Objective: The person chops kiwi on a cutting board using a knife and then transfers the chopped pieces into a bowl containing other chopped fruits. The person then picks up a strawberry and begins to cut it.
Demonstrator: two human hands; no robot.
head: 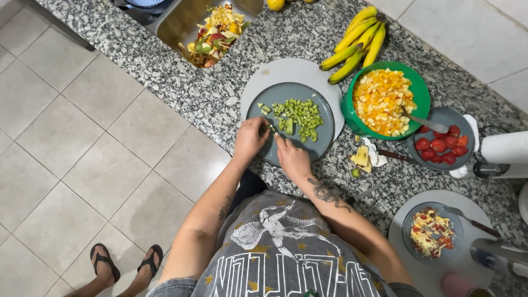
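The worktop (209, 93) is a speckled grey granite slab running diagonally, with a recessed sink (181, 22) at its far end holding fruit scraps (214, 36). Directly on the worktop lie a round pale cutting board (286, 71) carrying a grey plate (324, 137), a bunch of bananas (357, 41), a green bowl (418, 93) of diced fruit, and a grey plate of strawberries (462, 121). Near the front edge sit fruit peelings (363, 158), a second round board (473, 206) with a small plate (410, 217), and a white appliance (506, 151).

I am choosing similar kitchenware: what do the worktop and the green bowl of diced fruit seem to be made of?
The speckled grey worktop looks like polished granite, judging by its mottled grain. The green bowl is probably plastic: uniform bright colour, faint sheen.
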